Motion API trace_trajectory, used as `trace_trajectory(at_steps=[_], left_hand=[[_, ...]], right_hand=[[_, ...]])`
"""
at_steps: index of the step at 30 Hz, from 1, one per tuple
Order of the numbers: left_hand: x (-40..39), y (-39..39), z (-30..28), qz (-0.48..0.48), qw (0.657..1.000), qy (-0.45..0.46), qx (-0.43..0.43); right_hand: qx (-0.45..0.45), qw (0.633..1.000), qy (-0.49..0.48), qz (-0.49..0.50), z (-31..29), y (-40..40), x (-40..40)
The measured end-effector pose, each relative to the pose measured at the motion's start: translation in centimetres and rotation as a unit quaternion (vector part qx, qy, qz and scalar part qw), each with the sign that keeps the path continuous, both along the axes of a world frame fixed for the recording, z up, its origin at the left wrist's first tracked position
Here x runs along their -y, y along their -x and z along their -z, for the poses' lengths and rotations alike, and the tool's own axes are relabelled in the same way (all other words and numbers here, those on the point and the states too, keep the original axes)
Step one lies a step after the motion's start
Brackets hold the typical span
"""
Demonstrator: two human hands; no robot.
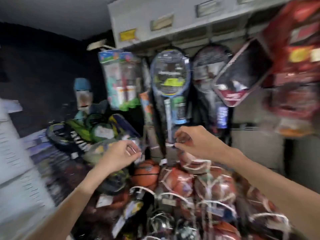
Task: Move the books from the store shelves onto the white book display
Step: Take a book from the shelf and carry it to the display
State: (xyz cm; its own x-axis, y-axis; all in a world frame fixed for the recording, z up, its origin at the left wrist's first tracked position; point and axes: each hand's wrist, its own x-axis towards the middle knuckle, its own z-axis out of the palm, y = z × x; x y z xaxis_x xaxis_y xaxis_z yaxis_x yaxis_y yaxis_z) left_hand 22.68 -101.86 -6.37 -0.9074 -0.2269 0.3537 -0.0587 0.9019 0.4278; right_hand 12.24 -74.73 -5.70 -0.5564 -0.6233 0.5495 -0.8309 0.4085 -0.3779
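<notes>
The view is motion-blurred. My left hand hovers at centre-left with loosely curled fingers and nothing visible in it. My right hand is raised at centre-right, its fingers also loosely curled and empty, just in front of hanging racket handles. At the left edge stands a white slotted panel, with a blurred stack of flat purple-and-dark items beside it. I cannot tell whether these are books. No book is clearly visible.
Netted basketballs fill a heap below my hands. Packaged badminton rackets and a toy set hang from a grey shelf unit. Red packages hang at the right. Racket bags lie at centre-left.
</notes>
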Motion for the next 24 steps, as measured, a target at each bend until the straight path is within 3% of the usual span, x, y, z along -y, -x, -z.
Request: trace_trajectory(at_steps=[5,11,24], left_hand=[[-16.7,10.3,0.8,0.151,0.988,-0.01,-0.005],[-36.3,18.7,1.8,0.311,0.95,-0.014,-0.017],[-69.0,29.1,0.5,0.498,0.864,0.009,-0.082]], right_hand=[[-0.014,0.991,-0.01,0.136,0.4,3.0,-18.8],[0.003,0.961,0.017,0.277,2.5,4.9,-37.2],[-0.013,0.901,-0.065,0.429,0.0,12.4,-64.5]])
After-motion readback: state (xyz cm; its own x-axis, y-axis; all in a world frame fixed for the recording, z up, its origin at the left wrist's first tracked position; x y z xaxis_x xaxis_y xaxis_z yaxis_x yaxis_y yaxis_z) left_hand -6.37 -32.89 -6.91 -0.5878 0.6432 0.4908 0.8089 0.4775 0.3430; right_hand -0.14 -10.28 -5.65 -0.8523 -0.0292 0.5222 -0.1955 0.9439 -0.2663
